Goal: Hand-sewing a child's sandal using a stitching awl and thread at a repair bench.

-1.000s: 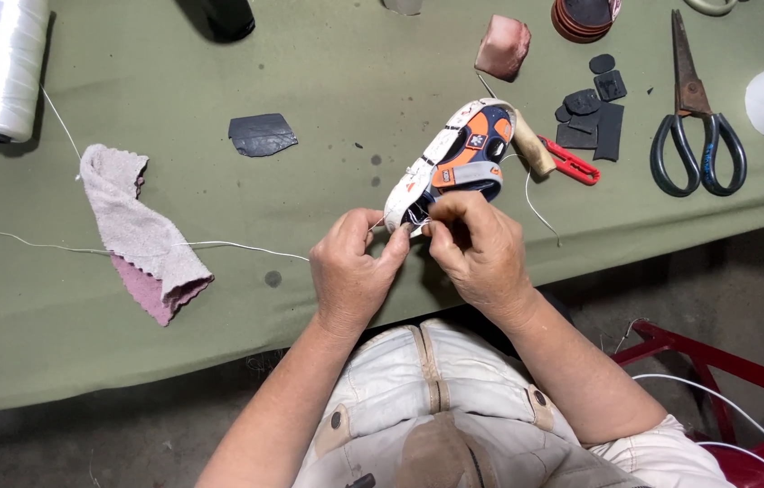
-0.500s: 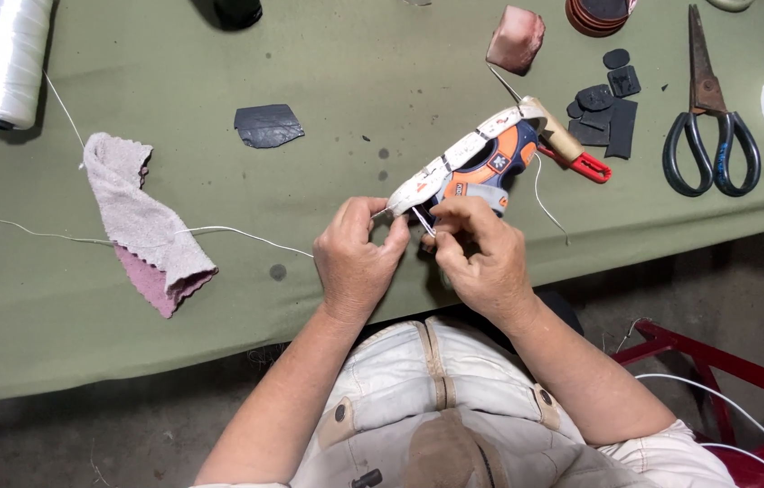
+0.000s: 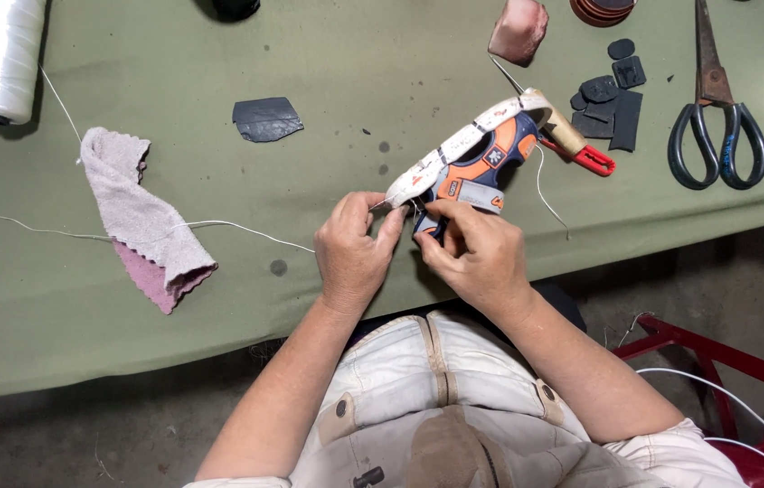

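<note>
Both hands, left hand (image 3: 352, 248) and right hand (image 3: 477, 256), pinch the nozzle end of the glue gun (image 3: 477, 158) above the green worktop (image 3: 328, 54).

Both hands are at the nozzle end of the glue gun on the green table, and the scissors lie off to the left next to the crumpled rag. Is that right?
Not quite. In the head view the scissors lie at the far right, well away from the rag on the left. The rest holds: left hand and right hand meet at the nozzle end of the glue gun on the green table.
</note>
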